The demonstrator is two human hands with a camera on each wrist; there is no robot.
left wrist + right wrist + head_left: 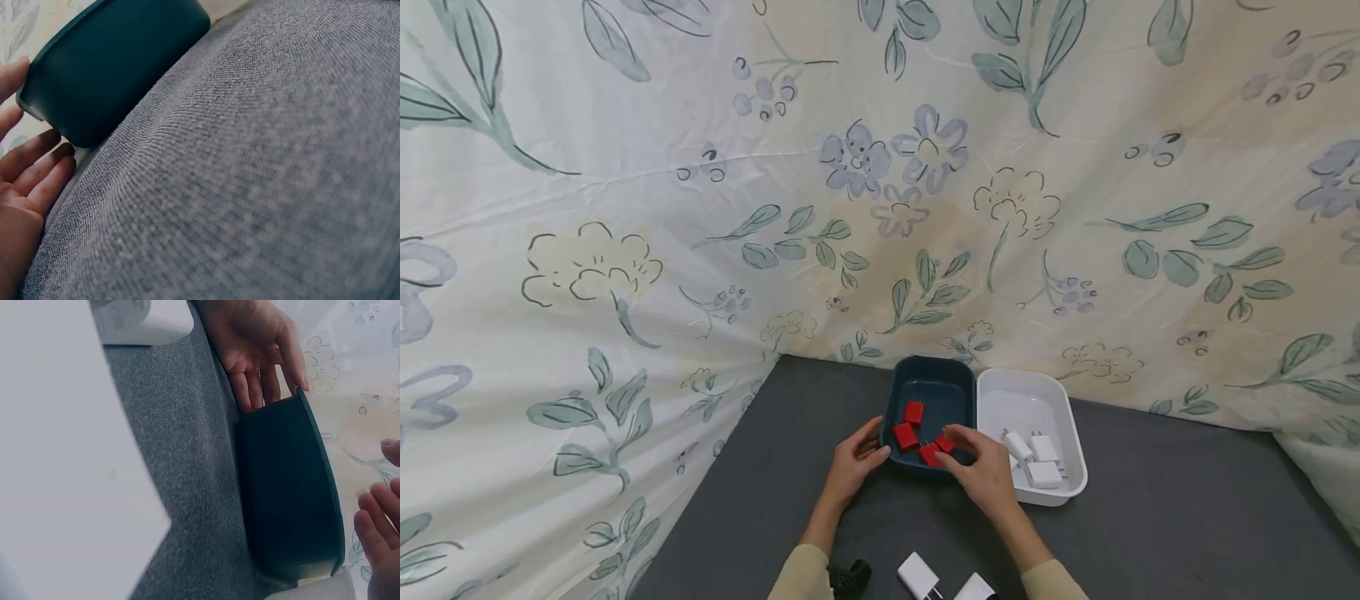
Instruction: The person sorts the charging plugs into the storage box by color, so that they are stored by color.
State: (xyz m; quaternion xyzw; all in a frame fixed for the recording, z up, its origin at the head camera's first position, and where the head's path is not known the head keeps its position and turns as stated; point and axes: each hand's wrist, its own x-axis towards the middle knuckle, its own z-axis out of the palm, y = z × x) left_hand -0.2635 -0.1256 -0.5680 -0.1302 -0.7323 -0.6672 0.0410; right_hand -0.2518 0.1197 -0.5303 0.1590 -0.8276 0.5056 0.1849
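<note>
My left hand (852, 467) rests on the near left corner of a dark teal bin (934, 371). Its thumb is at the rim and its fingers lie fairly straight against the outer wall, as the right wrist view shows. Inside the bin are several red plug chargers, among them one red charger (913, 412) toward the back and one (906, 436) at the left. Over the bin's near right side is my right hand (988, 471), thumb and fingers spread apart. In the right wrist view the right hand (382, 531) is beyond the rim, and nothing shows between thumb and fingers.
Against the teal bin's right side stands a white bin (1077, 450) with several white chargers (1043, 475). A white charger (919, 575) and another white charger (974, 587) lie on the dark grey table (737, 500) nearest me. Behind hangs a floral cloth (880, 225).
</note>
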